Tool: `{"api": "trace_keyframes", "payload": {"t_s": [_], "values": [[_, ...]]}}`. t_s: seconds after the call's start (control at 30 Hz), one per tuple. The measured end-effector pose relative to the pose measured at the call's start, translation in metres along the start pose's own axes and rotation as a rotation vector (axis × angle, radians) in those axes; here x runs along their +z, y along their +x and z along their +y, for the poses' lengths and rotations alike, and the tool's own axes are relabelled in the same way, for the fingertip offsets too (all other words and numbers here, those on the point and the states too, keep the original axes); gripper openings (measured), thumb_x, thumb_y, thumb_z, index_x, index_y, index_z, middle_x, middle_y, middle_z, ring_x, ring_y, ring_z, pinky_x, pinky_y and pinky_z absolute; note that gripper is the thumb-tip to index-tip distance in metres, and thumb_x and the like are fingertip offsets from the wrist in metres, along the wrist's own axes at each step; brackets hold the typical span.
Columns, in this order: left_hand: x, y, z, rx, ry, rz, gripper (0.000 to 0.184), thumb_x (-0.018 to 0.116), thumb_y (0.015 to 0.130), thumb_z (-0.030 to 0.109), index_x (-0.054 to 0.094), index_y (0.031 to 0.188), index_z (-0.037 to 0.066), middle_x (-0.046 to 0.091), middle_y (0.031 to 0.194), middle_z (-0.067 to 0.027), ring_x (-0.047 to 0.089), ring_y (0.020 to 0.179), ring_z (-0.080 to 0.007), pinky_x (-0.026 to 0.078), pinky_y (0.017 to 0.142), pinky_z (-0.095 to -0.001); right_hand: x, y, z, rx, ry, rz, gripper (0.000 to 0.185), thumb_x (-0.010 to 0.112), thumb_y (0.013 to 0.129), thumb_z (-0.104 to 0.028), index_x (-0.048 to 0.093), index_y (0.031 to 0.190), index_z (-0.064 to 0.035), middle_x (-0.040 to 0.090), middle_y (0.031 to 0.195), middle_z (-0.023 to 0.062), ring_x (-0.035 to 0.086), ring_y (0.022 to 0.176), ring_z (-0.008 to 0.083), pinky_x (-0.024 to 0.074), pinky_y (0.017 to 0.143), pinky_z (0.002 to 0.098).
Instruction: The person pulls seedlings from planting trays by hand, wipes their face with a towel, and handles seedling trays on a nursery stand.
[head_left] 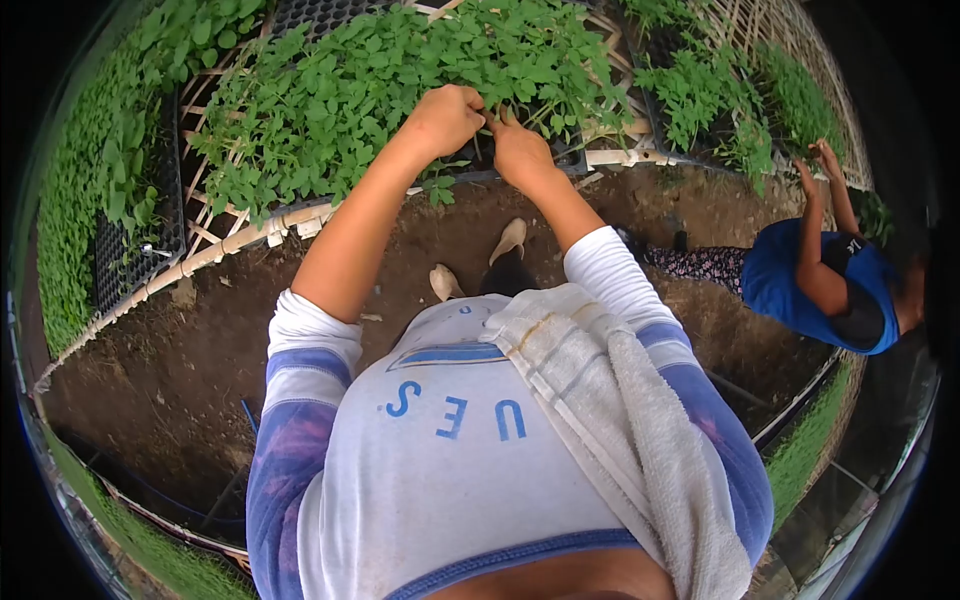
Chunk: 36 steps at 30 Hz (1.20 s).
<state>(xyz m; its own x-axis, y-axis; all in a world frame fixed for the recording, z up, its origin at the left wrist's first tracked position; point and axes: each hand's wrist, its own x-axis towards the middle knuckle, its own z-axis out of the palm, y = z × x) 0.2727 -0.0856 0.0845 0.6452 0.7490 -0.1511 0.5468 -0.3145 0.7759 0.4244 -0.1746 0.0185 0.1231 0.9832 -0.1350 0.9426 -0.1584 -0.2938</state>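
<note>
Leafy green seedlings (340,110) crowd the dark trays on a slatted bench in front of me. At their near edge, my left hand (443,122) is closed, with thumb and fingers pinched together. Close beside it, my right hand (520,150) is closed too, its fingertips almost meeting those of the left. Thin stems show just below and between the fingertips. What each pinch holds is too small and too covered to make out. A small leafy sprig (438,188) hangs over the bench edge below my left hand.
A pale bamboo rail (240,237) edges the bench. More seedlings grow in a black tray (135,245) at left and in trays (700,95) at right. Another person in a blue top (800,280) stands at the right with raised hands. Brown soil (200,340) covers the path.
</note>
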Motion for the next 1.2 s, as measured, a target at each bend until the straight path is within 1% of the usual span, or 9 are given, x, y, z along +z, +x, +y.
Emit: {"api": "trace_keyframes", "payload": {"t_s": [0.13,0.2,0.23,0.33,0.4,0.6,0.87,1.03,1.2], "values": [[0.003,0.001,-0.001,0.011,-0.017,0.026,0.032,0.065,0.089,0.009,0.067,0.116,-0.007,0.070,0.076,-0.0090,0.063,0.065,-0.0135,0.051,0.064,-0.0308,-0.003,0.012,0.008,-0.036,-0.024,0.007,0.043,0.044,0.098,-0.011,0.054,0.140,-0.0104,0.055,0.142,0.0158,0.063,0.115,0.0381,0.0516,0.097,0.0472],[0.002,0.000,0.000,-0.025,-0.025,0.052,0.032,0.070,0.086,0.013,0.071,0.114,-0.003,0.073,0.101,-0.0233,0.071,0.097,-0.0360,0.054,0.088,-0.0416,-0.011,0.009,0.005,0.020,-0.011,-0.073,0.038,0.043,0.099,-0.012,0.058,0.134,-0.0081,0.053,0.144,0.0158,0.064,0.114,0.0388,0.0520,0.095,0.0476],[0.001,-0.001,0.000,-0.029,-0.023,0.051,0.032,0.070,0.086,0.013,0.071,0.114,-0.003,0.073,0.101,-0.0233,0.071,0.097,-0.0360,0.054,0.088,-0.0416,-0.004,0.011,0.007,0.054,0.031,-0.043,0.033,0.044,0.099,-0.011,0.061,0.127,-0.0062,0.054,0.143,0.0173,0.065,0.112,0.0387,0.0523,0.094,0.0480],[0.001,-0.002,-0.002,-0.063,-0.026,0.011,0.034,0.070,0.086,0.013,0.070,0.116,-0.003,0.073,0.100,-0.0225,0.071,0.096,-0.0350,0.055,0.087,-0.0406,-0.001,0.014,0.002,0.030,-0.014,0.039,0.031,0.047,0.097,-0.010,0.064,0.123,-0.0053,0.056,0.139,0.0199,0.065,0.110,0.0397,0.0524,0.093,0.0485],[0.003,-0.003,-0.006,0.012,-0.060,0.061,0.032,0.063,0.089,0.007,0.067,0.118,-0.007,0.071,0.078,-0.0104,0.066,0.068,-0.0139,0.053,0.066,-0.0301,-0.006,0.006,-0.001,0.025,-0.031,0.023,0.034,0.049,0.095,-0.007,0.063,0.125,-0.0043,0.054,0.140,0.0212,0.066,0.109,0.0405,0.0532,0.092,0.0486],[-0.008,-0.015,0.006,0.045,-0.031,0.037,0.034,0.059,0.092,0.006,0.064,0.122,-0.008,0.072,0.087,-0.0125,0.068,0.071,-0.0152,0.055,0.071,-0.0297,-0.003,-0.024,-0.004,0.017,0.019,0.067,0.051,0.056,0.086,0.002,0.057,0.136,-0.0062,0.050,0.139,0.0184,0.066,0.105,0.0392,0.0540,0.090,0.0474],[-0.032,-0.005,0.090,0.047,0.071,-0.095,0.033,0.059,0.092,0.007,0.064,0.122,-0.007,0.069,0.082,-0.0100,0.065,0.066,-0.0125,0.052,0.059,-0.0299,-0.034,-0.017,0.006,0.008,0.056,-0.004,0.027,0.056,0.088,-0.004,0.068,0.112,-0.0030,0.059,0.129,0.0188,0.069,0.101,0.0370,0.0559,0.086,0.0442],[-0.033,0.039,0.125,0.146,-0.005,-0.012,0.028,0.064,0.092,0.011,0.067,0.115,-0.004,0.068,0.077,-0.0079,0.064,0.063,-0.0129,0.050,0.060,-0.0301,-0.081,-0.065,0.040,-0.091,0.387,0.187,0.026,0.061,0.090,-0.012,0.069,0.114,-0.0061,0.067,0.112,0.0150,0.068,0.098,0.0365,0.0542,0.084,0.0466],[-0.011,0.111,0.162,0.250,-0.031,0.021,0.026,0.066,0.092,0.013,0.068,0.112,-0.004,0.068,0.073,-0.0076,0.064,0.062,-0.0124,0.050,0.061,-0.0305,-0.142,-0.084,0.099,0.015,0.513,0.388,0.024,0.063,0.092,-0.018,0.071,0.109,-0.0034,0.071,0.105,0.0161,0.068,0.096,0.0356,0.0530,0.083,0.0469]]}}
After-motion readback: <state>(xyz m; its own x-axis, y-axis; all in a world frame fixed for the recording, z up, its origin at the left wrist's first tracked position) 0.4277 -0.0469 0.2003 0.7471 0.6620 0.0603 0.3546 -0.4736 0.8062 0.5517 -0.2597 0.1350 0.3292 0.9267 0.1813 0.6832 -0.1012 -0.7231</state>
